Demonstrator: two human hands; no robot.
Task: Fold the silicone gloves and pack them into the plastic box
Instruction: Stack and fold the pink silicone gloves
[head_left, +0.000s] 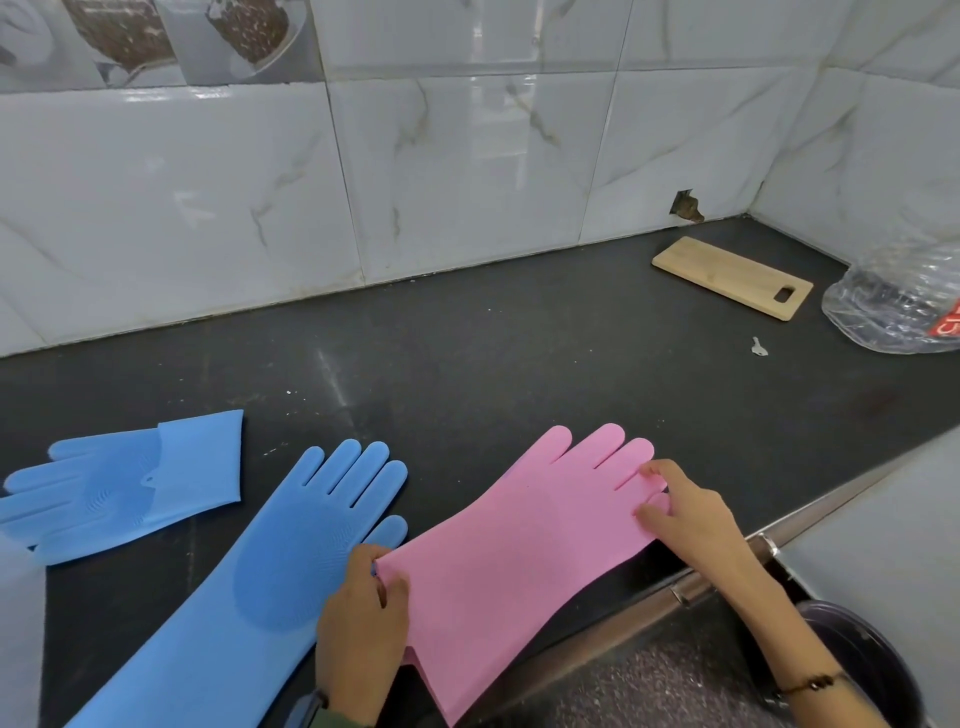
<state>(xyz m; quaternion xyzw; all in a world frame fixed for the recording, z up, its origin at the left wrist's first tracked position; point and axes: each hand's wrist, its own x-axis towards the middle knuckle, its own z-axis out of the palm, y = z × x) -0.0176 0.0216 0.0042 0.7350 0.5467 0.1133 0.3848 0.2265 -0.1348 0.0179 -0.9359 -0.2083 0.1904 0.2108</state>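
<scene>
Dark speckled stone countertop (519, 353) under everything, backed by glossy grey marble-look wall tiles (208, 197).

Long sky-blue silicone glove (270, 561) lying flat, palm up with a round patch of scrubbing bristles, fingers pointing away, thumb tip right beside the left hand's fingers. Cuff end cut off by the bottom edge.

Flat pink silicone glove (519, 535) stretched diagonally between both hands, smooth side up, tips pointing away, cuff hanging over the counter's front edge. Left hand (361, 634) pinching the pink glove's side edge near the wrist part, thumb on top, other fingers tucked under and hidden. Right hand (691, 519) with fingertips pressed down on the outermost finger of the glove, so that bit mostly covered; thin dark bracelet on that wrist.

Second sky-blue silicone glove (119, 483), folded over, well off to the left of the left hand's fingers, bristle patch up, partly cut off at the frame edge.

Crumpled clear plastic container (898, 306) far beyond the right fingers, cropped; red label with white letters, too cut off to read.

Pale wooden cutting board (732, 278) with a handle slot just left of it.

Plastic box not findable for sure.
</scene>
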